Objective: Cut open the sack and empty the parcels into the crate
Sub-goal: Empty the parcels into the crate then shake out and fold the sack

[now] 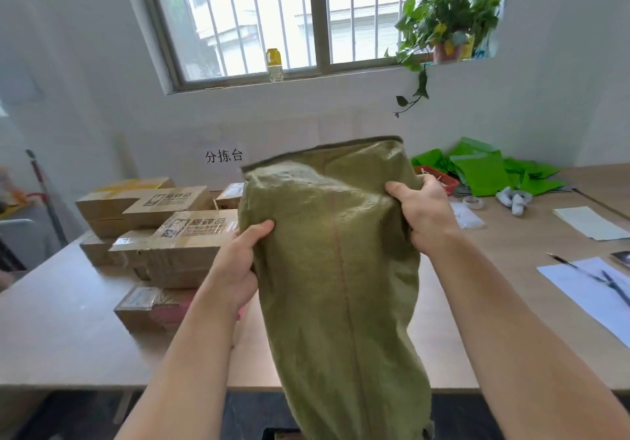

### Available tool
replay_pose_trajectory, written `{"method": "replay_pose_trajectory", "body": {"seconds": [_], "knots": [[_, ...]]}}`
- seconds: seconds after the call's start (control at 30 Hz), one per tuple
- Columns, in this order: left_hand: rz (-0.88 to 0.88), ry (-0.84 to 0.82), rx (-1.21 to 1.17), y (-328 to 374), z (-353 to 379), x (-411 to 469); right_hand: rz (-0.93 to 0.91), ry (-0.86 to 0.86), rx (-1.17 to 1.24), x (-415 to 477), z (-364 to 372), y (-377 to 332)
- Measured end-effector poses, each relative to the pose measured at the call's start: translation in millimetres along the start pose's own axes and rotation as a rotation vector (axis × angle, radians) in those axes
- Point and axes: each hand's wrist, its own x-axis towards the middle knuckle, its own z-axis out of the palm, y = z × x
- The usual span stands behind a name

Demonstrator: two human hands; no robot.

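Sack: olive-green woven cloth that I hold up in front of me over the near edge of the table; its dark hemmed edge is at the top, and its body hangs down past the table edge and out of view at the bottom
Left hand: clenched on the sack's left side about halfway up, thumb across the front, the other fingers hidden behind the cloth
Right hand: grasping the sack's upper right side, higher than my left hand, thumb on the front and the cloth bunched in my fist
Cardboard boxes: stacked on the table left of the sack, taped and printed; the nearest one sits just behind my left hand
Small parcel: flat on the table left of the sack, beside my left forearm, with a white label on top
Green bags: a loose heap right of the sack and behind it, near the wall
Red basket: just behind my right hand, mostly hidden by the sack
Scissors: well right of the sack, lying on a white sheet
Potted plant: on the windowsill above the sack and to its right, one vine trailing down the wall
Crate: I cannot tell where it is
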Motion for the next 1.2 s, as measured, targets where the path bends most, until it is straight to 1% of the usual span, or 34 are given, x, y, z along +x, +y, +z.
{"method": "replay_pose_trajectory", "body": {"seconds": [0.07, 0.13, 0.17, 0.23, 0.3, 0.37, 0.4, 0.43, 0.5, 0.57, 0.6, 0.67, 0.73, 0.77, 0.83, 0.9, 0.93, 0.97, 1.03, 1.1, 1.13, 1.2], "knots": [[-0.042, 0.052, -0.054, 1, 1, 1, 0.002, -0.006, -0.113, 2, -7, 6], [-0.047, 0.09, -0.083, 1, 2, 3, 0.049, -0.138, -0.164, 3, -16, 14], [-0.04, 0.11, -0.089, 2, 3, 5, 0.059, -0.234, -0.134, 2, -18, 20], [-0.005, 0.146, -0.098, 3, 6, 7, 0.006, -0.414, -0.119, 1, -22, 33], [0.04, 0.15, -0.097, 3, 7, 10, -0.032, -0.533, -0.083, -5, -22, 40], [0.098, 0.139, -0.061, 6, 3, 8, 0.019, -0.616, 0.004, -13, -23, 39], [0.135, 0.117, -0.022, 9, -1, 8, 0.023, -0.631, -0.025, -14, -26, 37], [0.164, 0.079, 0.027, 12, -6, 7, 0.007, -0.647, -0.104, -16, -30, 35], [0.188, -0.016, 0.154, 20, -15, 4, -0.058, -0.666, -0.348, -15, -36, 28], [0.15, -0.116, 0.293, 25, -22, 3, -0.115, -0.647, -0.58, -15, -38, 21], [0.115, -0.157, 0.372, 26, -23, 2, -0.134, -0.626, -0.639, -15, -36, 18], [0.046, -0.219, 0.514, 27, -24, -1, -0.175, -0.545, -0.702, -12, -32, 19], [-0.009, -0.283, 0.605, 28, -29, -1, -0.252, -0.428, -0.727, -8, -29, 25], [-0.023, -0.306, 0.646, 30, -30, -3, -0.276, -0.383, -0.701, -7, -29, 28], [-0.005, -0.341, 0.813, 34, -30, -9, -0.283, -0.349, -0.557, -9, -29, 27], [0.069, -0.295, 1.066, 37, -29, -8, -0.244, -0.379, -0.362, -12, -29, 24], [0.112, -0.261, 1.158, 38, -29, -7, -0.233, -0.403, -0.268, -13, -28, 23], [0.154, -0.219, 1.201, 38, -29, -4, -0.243, -0.398, -0.202, -14, -27, 23], [0.225, -0.151, 1.139, 38, -30, 1, -0.281, -0.295, -0.148, -13, -22, 24], [0.248, -0.106, 0.906, 36, -28, 1, -0.284, -0.181, -0.076, -13, -19, 25], [0.239, -0.084, 0.779, 35, -26, -1, -0.263, -0.147, 0.0, -12, -19, 26], [0.184, -0.007, 0.512, 30, -22, -2, -0.19, -0.16, 0.151, -11, -21, 26]]}}
